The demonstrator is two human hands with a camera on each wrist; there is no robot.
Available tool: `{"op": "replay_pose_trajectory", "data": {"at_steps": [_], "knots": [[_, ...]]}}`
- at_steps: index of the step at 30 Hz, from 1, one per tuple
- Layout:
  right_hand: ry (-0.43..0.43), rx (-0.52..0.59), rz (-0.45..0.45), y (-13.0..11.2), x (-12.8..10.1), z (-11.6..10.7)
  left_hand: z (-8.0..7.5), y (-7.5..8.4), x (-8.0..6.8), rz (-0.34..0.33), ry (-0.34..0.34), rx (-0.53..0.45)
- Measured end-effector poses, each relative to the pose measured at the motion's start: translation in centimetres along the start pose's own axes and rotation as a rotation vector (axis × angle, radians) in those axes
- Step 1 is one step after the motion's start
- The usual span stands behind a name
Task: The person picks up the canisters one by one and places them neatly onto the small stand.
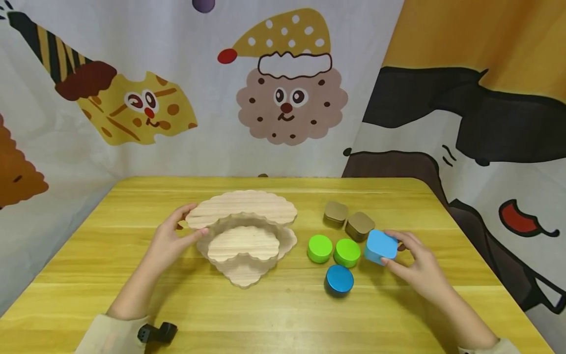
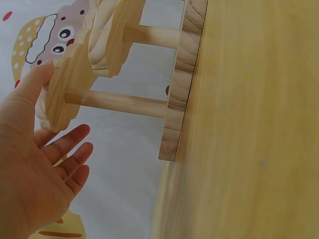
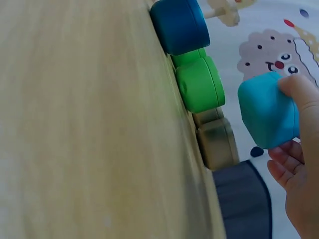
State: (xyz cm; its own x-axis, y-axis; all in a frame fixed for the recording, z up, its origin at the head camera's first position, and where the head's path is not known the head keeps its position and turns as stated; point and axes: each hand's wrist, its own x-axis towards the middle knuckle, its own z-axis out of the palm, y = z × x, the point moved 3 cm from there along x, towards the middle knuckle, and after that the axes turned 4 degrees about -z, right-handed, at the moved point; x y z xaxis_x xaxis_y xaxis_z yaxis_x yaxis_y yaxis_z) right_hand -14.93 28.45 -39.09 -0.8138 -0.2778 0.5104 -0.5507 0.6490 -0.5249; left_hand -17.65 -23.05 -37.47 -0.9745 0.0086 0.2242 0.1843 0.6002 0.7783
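1. Yellow wood grain runs across the table (image 1: 283,319), whose far edge lies before a cartoon-printed curtain (image 1: 177,44); a strip of tabletop separates the wooden stand (image 1: 240,204) from the containers to its right, and a broader one reaches toward the person.
2. The right hand (image 1: 417,265) pinches a light blue box (image 1: 380,244) between thumb and fingers, lifted off the tabletop, beside the nearer brown container and the right-hand green one.
3. The left hand (image 1: 168,241) pinches the left end of the stand's upper tier between thumb and finger, its other fingers loosely bent.
4. Pale scalloped tiers rise on round dowels (image 2: 117,103) from a flat base.
5. Two squarish brown containers (image 1: 360,226), two round green containers (image 1: 320,248) and a glossy dark blue cylinder (image 1: 339,280) stand close together.
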Motion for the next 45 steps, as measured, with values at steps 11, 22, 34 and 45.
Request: {"op": "replay_pose_trajectory", "data": {"at_steps": [11,22,34,45], "knots": [[0.021,0.072,-0.067,-2.8,1.9,0.3,-0.1,-0.1,-0.1,-0.017,-0.008,0.002],[0.011,0.140,-0.207,-6.5,5.2,0.1,0.0,0.0,-0.2,-0.036,-0.030,0.000],[-0.049,0.211,-0.213,-10.6,8.3,1.7,-0.1,-0.1,-0.2,-0.024,-0.037,-0.007],[-0.099,0.271,-0.207,-13.0,10.0,4.1,-0.1,0.2,-0.2,-0.010,-0.011,-0.002]]}}
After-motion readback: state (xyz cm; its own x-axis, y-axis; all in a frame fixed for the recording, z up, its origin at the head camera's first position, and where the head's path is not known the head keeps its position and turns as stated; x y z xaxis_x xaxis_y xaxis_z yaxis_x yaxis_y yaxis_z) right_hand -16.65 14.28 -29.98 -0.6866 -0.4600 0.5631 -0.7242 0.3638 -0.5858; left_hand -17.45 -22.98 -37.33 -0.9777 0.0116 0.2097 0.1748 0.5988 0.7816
